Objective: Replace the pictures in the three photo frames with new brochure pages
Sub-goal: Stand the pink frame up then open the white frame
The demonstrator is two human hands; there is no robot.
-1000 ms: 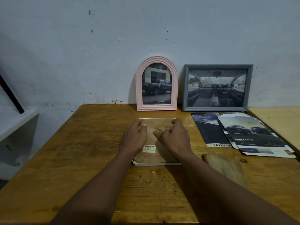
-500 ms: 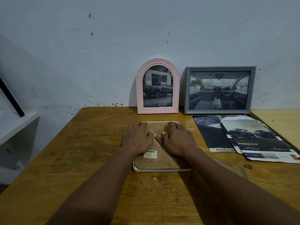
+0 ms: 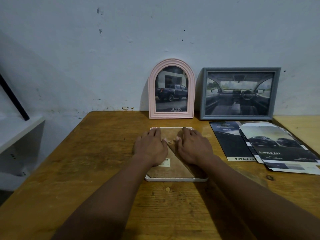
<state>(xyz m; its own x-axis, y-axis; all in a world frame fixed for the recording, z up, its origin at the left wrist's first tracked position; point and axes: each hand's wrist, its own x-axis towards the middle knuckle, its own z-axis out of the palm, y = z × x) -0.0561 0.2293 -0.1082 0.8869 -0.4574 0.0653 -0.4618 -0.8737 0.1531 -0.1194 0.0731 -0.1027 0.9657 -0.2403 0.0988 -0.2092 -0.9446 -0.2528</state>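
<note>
A white photo frame (image 3: pixel 176 179) lies face down on the wooden table (image 3: pixel 97 170), its brown backing board (image 3: pixel 173 168) facing up with a barcode sticker. My left hand (image 3: pixel 150 146) and my right hand (image 3: pixel 194 146) rest flat on the backing, fingers reaching toward the frame's far edge, thumbs nearly meeting at the middle by the folded stand. A pink arched frame (image 3: pixel 171 89) with a pickup-truck picture and a grey rectangular frame (image 3: pixel 239 93) with a car-interior picture lean upright against the wall. Brochure pages (image 3: pixel 270 146) lie overlapped at the right.
A white shelf (image 3: pixel 19 132) stands left of the table with a black bar (image 3: pixel 13 99) leaning over it. A lighter wooden surface (image 3: pixel 301 129) adjoins the table at the far right. The wall (image 3: pixel 121 49) rises right behind the upright frames.
Both hands slid forward along the backing toward the frame's far edge, and the thumbs came closer together. The view shifted slightly.
</note>
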